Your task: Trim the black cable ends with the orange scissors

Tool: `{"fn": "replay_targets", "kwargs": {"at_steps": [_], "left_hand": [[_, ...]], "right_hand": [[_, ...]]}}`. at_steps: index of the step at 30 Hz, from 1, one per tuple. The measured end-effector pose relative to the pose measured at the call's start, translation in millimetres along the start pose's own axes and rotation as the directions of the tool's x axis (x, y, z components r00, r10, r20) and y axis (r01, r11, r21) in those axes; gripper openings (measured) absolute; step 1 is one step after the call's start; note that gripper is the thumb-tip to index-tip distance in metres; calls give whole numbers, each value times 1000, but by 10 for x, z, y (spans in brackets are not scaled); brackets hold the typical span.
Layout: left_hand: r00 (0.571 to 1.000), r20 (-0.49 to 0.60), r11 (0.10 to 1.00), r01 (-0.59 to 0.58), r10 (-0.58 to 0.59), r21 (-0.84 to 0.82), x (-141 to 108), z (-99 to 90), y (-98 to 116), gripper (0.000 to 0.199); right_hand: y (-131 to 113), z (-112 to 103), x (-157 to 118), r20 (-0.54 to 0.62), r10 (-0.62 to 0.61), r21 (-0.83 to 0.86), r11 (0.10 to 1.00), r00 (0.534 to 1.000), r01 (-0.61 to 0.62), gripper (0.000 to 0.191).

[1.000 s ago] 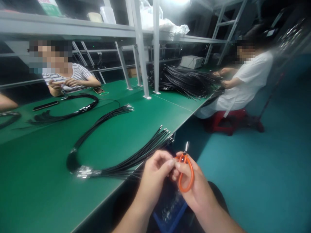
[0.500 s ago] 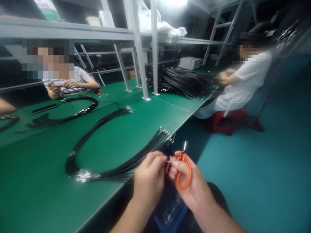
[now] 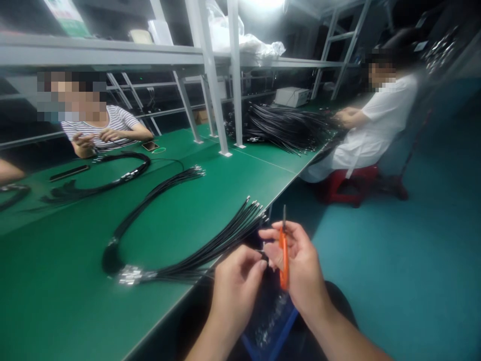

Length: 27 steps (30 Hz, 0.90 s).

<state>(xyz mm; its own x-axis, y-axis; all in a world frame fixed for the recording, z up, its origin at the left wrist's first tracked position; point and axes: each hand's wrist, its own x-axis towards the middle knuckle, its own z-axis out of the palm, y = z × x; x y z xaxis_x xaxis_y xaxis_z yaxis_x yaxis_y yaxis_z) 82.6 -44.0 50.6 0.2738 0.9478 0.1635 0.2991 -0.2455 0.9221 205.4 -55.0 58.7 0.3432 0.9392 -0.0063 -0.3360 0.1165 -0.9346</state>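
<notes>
My right hand [image 3: 302,255] holds orange-handled scissors [image 3: 283,260], turned edge-on with the dark blades pointing up and away. Close beside it, my left hand [image 3: 238,281] pinches the end of a thin black cable [image 3: 264,254], fingers and thumb together. The cable's tip lies between the two hands, small and blurred. Left of my hands a bundle of black cables [image 3: 184,265] curves over the green table [image 3: 67,281], with silvery ends and a shiny wrapped section [image 3: 131,275]. Below my hands sits a blue bin [image 3: 276,326] with small bright bits in it.
Metal posts [image 3: 220,100] carry a shelf [image 3: 93,52] above the table. A large cable pile [image 3: 285,125] lies at the back. One person in stripes [image 3: 112,125] sits across; another in white [image 3: 391,110] sits on a red stool [image 3: 347,188] at right. A phone [image 3: 69,173] lies left.
The scissors have turned from showing their open handle loops to edge-on. My right hand's fingers have spread more, and my left hand has shifted slightly down and right.
</notes>
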Motion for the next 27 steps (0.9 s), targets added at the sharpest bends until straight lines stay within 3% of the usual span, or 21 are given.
{"fn": "replay_targets", "kwargs": {"at_steps": [3,5,8,11,16,19,22,27], "left_hand": [[998,-10,996,-53,54,65,-16,25,42,14],[997,-32,995,-63,66,84,-19,31,58,15],[999,-28,999,-25,26,25,-10,6,61,14],[999,42,984,41,-34,-176,5,-44,51,14],[988,123,883,139,-93,-449,28,-104,4,18],[987,121,865,153,-108,-478,38,-116,-35,20],[985,122,871,162,-119,-464,48,-113,-57,20],[987,115,869,155,-114,-469,57,-98,-45,21]], "right_hand": [[-22,-1,-12,6,-61,-213,975,998,60,44],[-30,1,-17,5,-54,-236,970,999,53,39],[-38,-9,-3,72,34,-44,999,997,-31,30],[-40,-26,20,208,102,170,976,973,-139,28],[3,-35,17,251,187,282,925,950,-257,27],[32,-46,-10,164,173,245,946,971,-210,26],[25,-57,-33,85,76,179,980,993,-90,27],[-27,-27,-26,107,21,69,997,994,-29,30]]}}
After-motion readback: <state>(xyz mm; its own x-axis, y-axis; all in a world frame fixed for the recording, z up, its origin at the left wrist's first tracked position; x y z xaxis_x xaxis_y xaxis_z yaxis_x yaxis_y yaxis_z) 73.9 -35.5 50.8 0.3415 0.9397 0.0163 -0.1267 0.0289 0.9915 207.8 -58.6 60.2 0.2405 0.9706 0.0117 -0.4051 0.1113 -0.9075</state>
